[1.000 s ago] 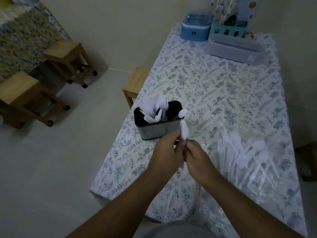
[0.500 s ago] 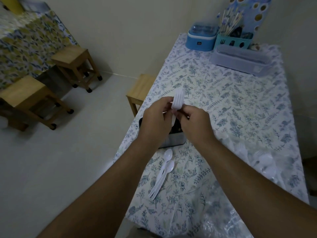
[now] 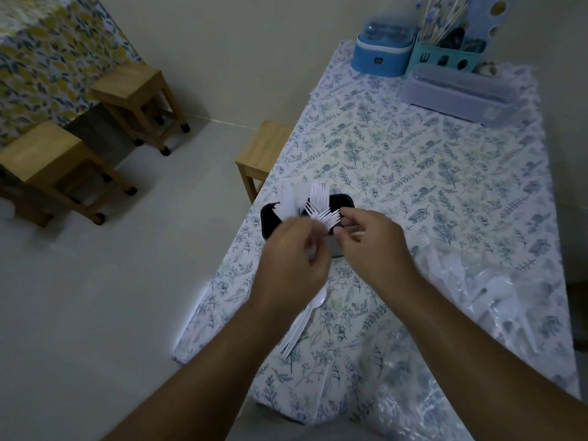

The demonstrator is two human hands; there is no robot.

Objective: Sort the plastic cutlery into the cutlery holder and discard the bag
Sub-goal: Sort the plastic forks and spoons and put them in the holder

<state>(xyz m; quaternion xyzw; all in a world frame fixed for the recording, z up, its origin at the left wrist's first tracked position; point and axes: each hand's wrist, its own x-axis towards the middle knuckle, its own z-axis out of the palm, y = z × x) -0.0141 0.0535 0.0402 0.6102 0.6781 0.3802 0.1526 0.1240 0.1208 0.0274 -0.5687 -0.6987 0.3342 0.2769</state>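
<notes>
The dark cutlery holder [image 3: 342, 202] stands near the table's left edge, mostly hidden behind my hands, with white forks and knives sticking up from it. My left hand [image 3: 291, 259] and my right hand [image 3: 372, 243] are held together just in front of it, both pinching a small bunch of white plastic forks [image 3: 329, 218] whose tines fan out over the holder. White plastic spoons [image 3: 302, 323] lie on the cloth under my left wrist. The clear plastic bag [image 3: 496, 300] lies at the right with several pieces of white cutlery on it.
At the table's far end stand a blue box [image 3: 380, 55], a teal utensil rack [image 3: 445, 55] and a lidded grey container [image 3: 461, 93]. A small wooden stool [image 3: 264, 154] stands against the table's left edge. Two wheeled wooden stools [image 3: 133, 100] stand on the floor at left.
The forks in my hands have tipped from upright to fanned sideways over the holder. My hands have spread slightly apart. The spoons have lain on the cloth since half a second ago.
</notes>
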